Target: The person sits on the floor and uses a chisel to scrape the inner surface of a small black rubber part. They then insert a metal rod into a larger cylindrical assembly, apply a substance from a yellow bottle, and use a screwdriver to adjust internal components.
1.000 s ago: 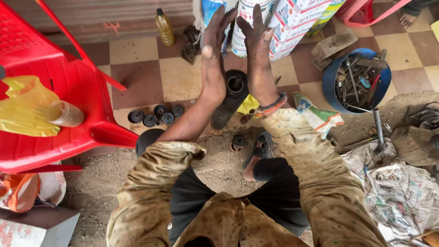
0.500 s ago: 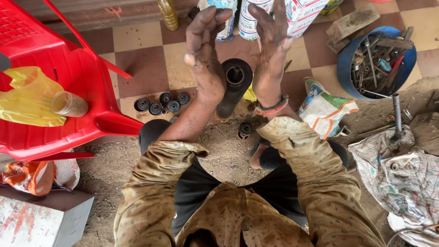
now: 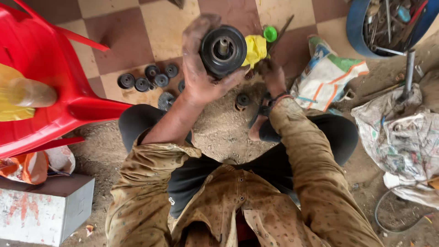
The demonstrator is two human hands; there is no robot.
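We find an informal repair workshop, with work done seated on the ground. The floor is checkered tile giving way to packed dirt and grease. A blue tub holds metal tools. Small dark gears sit in a row on the tiles. Soiled sacks and a red plastic chair stand close by.

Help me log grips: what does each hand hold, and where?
The left hand grips the round black part by its outer rim. The right hand is partly hidden; its hold cannot be told.
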